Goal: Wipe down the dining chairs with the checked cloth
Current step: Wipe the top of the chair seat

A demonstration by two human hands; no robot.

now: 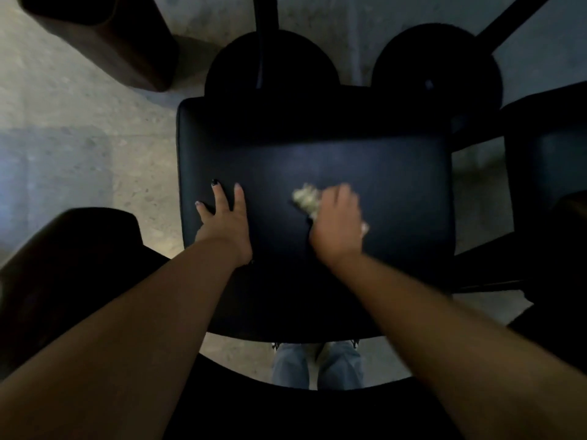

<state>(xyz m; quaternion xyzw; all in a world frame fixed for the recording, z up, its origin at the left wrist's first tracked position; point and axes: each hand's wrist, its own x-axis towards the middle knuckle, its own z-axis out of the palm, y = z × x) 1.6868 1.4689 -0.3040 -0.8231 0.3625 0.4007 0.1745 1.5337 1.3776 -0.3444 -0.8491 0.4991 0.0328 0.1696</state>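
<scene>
One view only — a wide-angle camera worn on the person's head, looking almost straight down. It sits close above a dark chair seat [317,160], which fills the middle of the frame, with both forearms reaching in from the bottom edge. The wide lens bends the edges — speckled floor [79,160] shows at left and top.

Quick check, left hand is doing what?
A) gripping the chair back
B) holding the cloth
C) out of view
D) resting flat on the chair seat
D: the left hand lies with fingers spread on the dark chair seat, while the right hand holds the cloth.
</scene>
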